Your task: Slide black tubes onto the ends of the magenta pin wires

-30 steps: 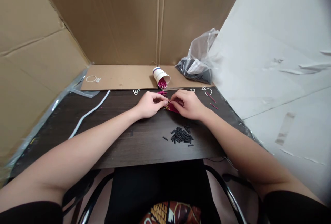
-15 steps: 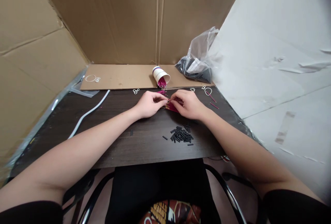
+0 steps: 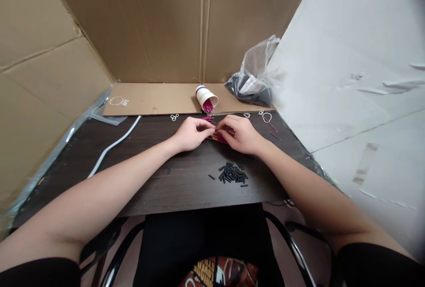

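Observation:
Both my hands rest on the dark table (image 3: 159,185), meeting at a small bundle of magenta wires (image 3: 219,138). My left hand (image 3: 191,133) is closed, its fingertips pinching the bundle's left end. My right hand (image 3: 239,133) is closed over the bundle's right part, fingers curled round it. More magenta wires (image 3: 208,108) spill from a tipped white paper cup (image 3: 206,96) just behind the hands. A heap of several short black tubes (image 3: 232,174) lies on the table in front of my right wrist.
A cardboard sheet (image 3: 156,99) lies at the table's back, with cardboard walls behind and left. A clear plastic bag of black pieces (image 3: 254,81) sits back right. A white strip (image 3: 113,145) and small white rings (image 3: 119,101) lie left. Two loose magenta wires (image 3: 272,130) lie right.
My right hand's fingers have shifted slightly left along the bundle, closing the gap to my left fingertips. Nothing else has moved.

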{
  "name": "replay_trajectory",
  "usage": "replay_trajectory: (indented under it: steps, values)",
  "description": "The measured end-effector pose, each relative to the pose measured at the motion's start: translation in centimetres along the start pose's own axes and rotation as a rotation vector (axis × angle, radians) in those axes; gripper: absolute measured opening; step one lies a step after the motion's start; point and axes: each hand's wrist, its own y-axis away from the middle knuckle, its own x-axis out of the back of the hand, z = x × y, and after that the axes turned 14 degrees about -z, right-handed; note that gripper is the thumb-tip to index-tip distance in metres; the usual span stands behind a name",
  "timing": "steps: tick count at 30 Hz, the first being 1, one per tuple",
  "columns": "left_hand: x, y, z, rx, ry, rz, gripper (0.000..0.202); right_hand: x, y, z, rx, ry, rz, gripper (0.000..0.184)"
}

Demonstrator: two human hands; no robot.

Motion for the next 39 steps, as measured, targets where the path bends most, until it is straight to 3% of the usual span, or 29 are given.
replay_trajectory:
  steps: [10,12,16,19,29,34,39]
  values:
    - [-0.3,0.3,-0.2,-0.061,-0.090,0.046,0.017,0.1,-0.1,-0.1,-0.076,-0.024,-0.032,0.005]
    - [0.0,0.3,0.0,-0.079,-0.167,0.118,0.017,0.3,0.0,0.0,-0.103,-0.005,-0.012,0.009]
    - [1.3,0.4,0.2,-0.108,-0.454,0.349,0.010,0.5,0.1,0.8,-0.259,0.055,0.088,0.041]
    - [2.2,0.3,0.0,-0.135,-0.638,0.436,0.008,0.4,0.3,1.5,-0.356,0.070,0.110,0.040]
    - [2.7,0.1,-1.1,-0.029,-0.753,0.410,0.010,0.2,0.2,1.2,-0.312,0.095,-0.118,0.008]
    - [2.8,0.2,-0.8,0.040,-0.767,0.373,0.010,0.2,0.1,1.2,-0.333,0.087,-0.179,0.002]
    - [2.8,0.1,-0.9,0.053,-0.769,0.349,0.010,0.4,0.0,1.0,-0.334,0.081,-0.178,0.007]
